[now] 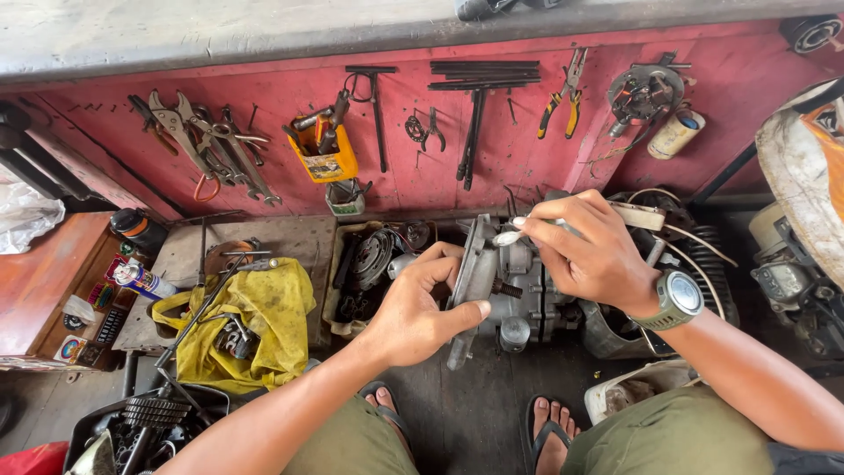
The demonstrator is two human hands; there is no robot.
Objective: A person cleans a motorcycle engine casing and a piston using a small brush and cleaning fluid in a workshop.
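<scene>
A grey metal engine block (514, 290) stands on the dark floor just beyond the person's sandalled feet, in the middle of the scene. The left hand (413, 308) is closed on a flat cover plate (470, 273) at the block's left side, thumb along its near edge. The right hand (593, 255) is pinched shut on a small pale tool (510, 236) whose tip rests on top of the block; a watch (679, 297) sits on that wrist. The plate stands seated against the block, yet a threaded stud (505, 287) shows bare beside it, so I judge the fitting only partly done, with fastening left.

Left of the block lies a tray of dark round parts (374, 264), then a yellow cloth (251, 321) with small metal pieces on it. On the far red wall (492, 141) hang wrenches (211, 145), pliers (567, 101) and a yellow tub (327, 154) of tools.
</scene>
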